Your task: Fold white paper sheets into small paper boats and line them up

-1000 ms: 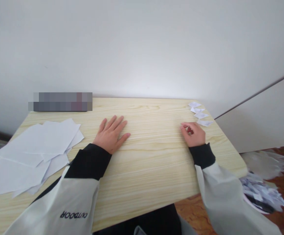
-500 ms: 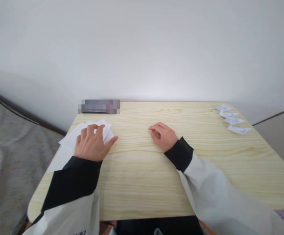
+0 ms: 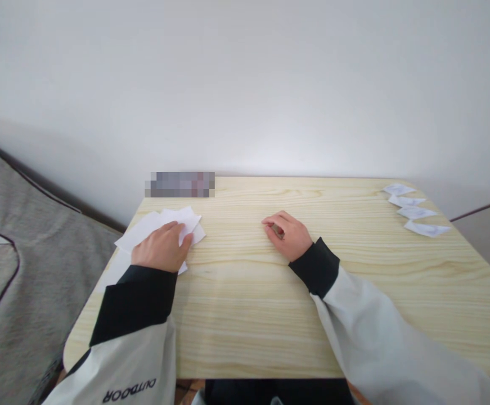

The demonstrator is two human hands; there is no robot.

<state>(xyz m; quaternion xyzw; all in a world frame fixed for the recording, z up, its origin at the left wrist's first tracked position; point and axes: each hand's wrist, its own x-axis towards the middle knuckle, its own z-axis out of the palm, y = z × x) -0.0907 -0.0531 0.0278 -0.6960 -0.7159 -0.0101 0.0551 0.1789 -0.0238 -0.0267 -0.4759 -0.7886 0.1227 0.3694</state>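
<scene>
My left hand [image 3: 160, 247] lies palm down on a loose fan of white paper sheets [image 3: 145, 225]. Its fingers press on the paper, with the thumb a little apart from them and white paper showing between. The hand covers part of the sheets; a corner peeks out below the thumb. Near the table's middle, my right hand [image 3: 289, 236] rests on its side, fingers curled and the thumb almost meeting the index tip. Nothing can be seen in it. Several folded white paper pieces [image 3: 416, 212] form a slanting row by the right edge.
The pale wood-grain table [image 3: 245, 315] meets a white wall [image 3: 245, 84] at its back edge. A pixelated dark object [image 3: 180, 185] stands at the back left. Grey cloth [image 3: 29, 253] lies beyond the left side.
My left thumb has drawn in toward the fingers, and the hand has settled lower onto the sheets. The view has shifted slightly; my right hand holds nearly the same pose.
</scene>
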